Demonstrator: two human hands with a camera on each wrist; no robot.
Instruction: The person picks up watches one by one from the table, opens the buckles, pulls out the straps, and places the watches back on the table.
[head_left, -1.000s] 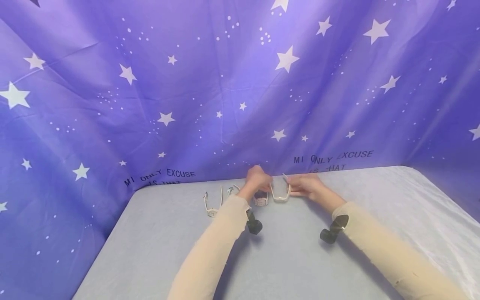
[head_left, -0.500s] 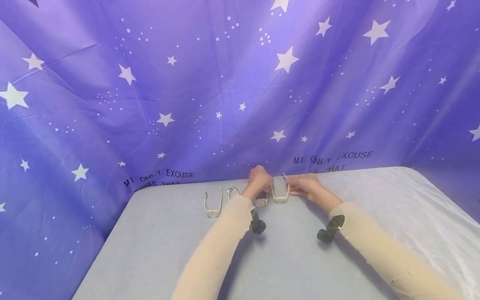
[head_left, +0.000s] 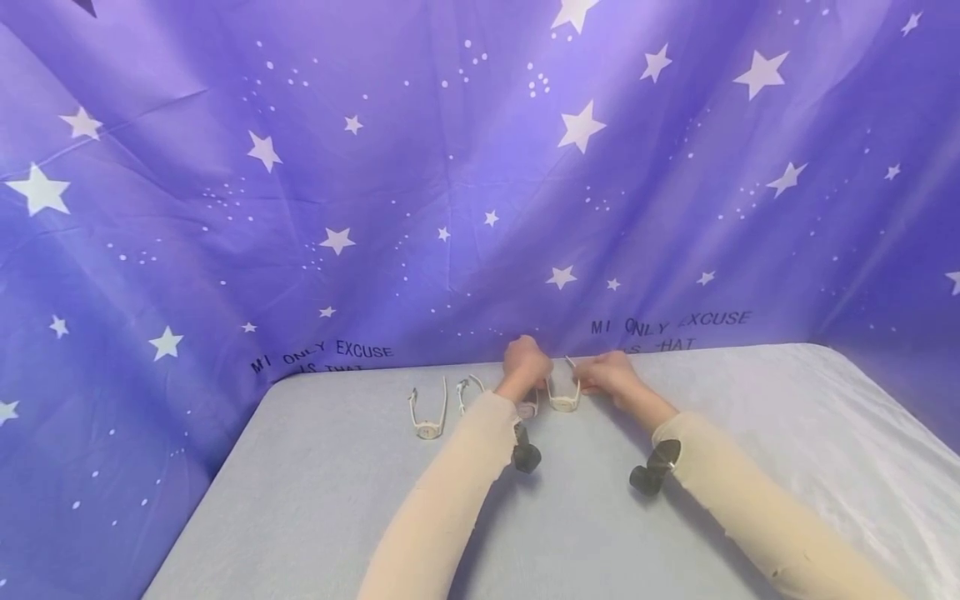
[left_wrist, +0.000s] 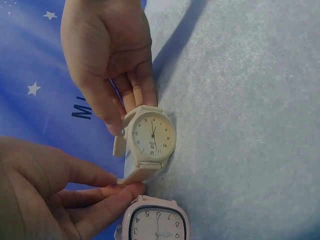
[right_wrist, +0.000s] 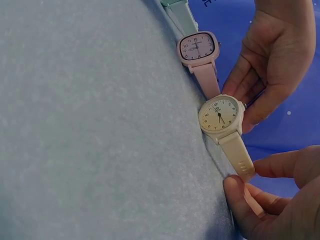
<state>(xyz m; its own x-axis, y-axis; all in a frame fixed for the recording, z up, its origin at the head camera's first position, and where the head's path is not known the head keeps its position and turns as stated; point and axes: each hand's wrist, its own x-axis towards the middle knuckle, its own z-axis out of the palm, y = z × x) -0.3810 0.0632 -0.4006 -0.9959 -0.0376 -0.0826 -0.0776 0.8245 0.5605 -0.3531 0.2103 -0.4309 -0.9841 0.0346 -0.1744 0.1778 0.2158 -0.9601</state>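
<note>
A cream wristwatch (head_left: 564,404) with a round white dial stands on the table with its strap ends raised. My left hand (head_left: 528,362) pinches one strap end between thumb and fingers; in the left wrist view this left hand (left_wrist: 65,185) comes in from the lower left. My right hand (head_left: 611,375) pinches the opposite, holed strap end; in the right wrist view that right hand (right_wrist: 287,195) is at the lower right. Close beside the cream watch stands a pink wristwatch (right_wrist: 198,46) with a rounded-square face, partly hidden behind my left hand in the head view.
Farther left on the grey cloth-covered table (head_left: 300,500) stand another pale wristwatch (head_left: 429,430) and a strap (head_left: 462,394) partly hidden by my left sleeve. A green strap (right_wrist: 182,15) shows past the pink watch. A purple star-patterned curtain (head_left: 405,183) rises behind the table.
The head view has shifted slightly. My right forearm has drawn a little to the left and my left wrist a little to the right, both hands staying on the cream watch's strap.
</note>
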